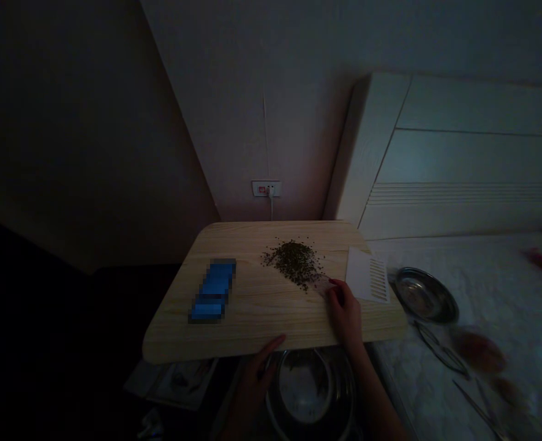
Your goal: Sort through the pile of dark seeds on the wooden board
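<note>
Small dark-green beans lie heaped on the table, likely light, hard and rolling: best pinched or swept sideways. The right hand is beside them, grip unclear; the left hand, fingers parted, meets the front edge.

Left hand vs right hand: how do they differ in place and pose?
Place: the left hand is at the front edge of the wooden tabletop; the right hand is over it, beside the dark granules.
Pose: the left hand has a digit extended; the right hand's fingers are curled, seemingly around something thin, too dim to identify.
Shared: both bare.
</note>
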Demonstrator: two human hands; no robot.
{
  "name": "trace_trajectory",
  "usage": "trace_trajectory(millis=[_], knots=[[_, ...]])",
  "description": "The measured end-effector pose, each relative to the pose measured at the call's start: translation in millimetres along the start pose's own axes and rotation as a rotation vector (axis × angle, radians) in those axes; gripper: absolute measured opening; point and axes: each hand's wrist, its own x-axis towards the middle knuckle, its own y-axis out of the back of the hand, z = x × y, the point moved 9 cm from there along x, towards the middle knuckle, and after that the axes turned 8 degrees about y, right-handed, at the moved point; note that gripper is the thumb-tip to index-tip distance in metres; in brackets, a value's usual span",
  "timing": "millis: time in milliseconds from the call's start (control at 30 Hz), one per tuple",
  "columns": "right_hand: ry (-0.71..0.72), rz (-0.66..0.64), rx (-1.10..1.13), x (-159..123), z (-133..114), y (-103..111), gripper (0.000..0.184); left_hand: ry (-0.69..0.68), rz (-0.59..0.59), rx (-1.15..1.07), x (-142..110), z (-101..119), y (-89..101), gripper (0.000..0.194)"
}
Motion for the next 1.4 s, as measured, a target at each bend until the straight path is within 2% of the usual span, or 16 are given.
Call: trace_trajectory(millis=[400, 600, 800, 1067, 1400], knots=[[0.004, 0.015, 0.014, 0.2, -2.1, 0.9, 0.033, 0.014, 0.015, -0.015, -0.2, -3.6, 0.6, 0.037], [0.011, -0.028, 0.043, 0.4, -5.3, -2.7, 0.032, -0.013, 0.023, -0.028, -1.7, 1.3, 1.5, 0.036], [0.002, 0.019, 0.015, 0.8, -0.4, 0.3, 0.034, -0.012, 0.006, -0.022, 0.1, 1.8, 0.4, 0.037], [0.008, -0.022, 0.012, 1.0, -3.5, -2.0, 0.034, 0.006, 0.033, 0.001, 0.4, -4.4, 2.0, 0.038], [0.019, -0.043, -0.003, 0.4, -3.4, -3.7, 0.033, 0.028, 0.015, -0.017, -1.0, -1.2, 0.6, 0.039]])
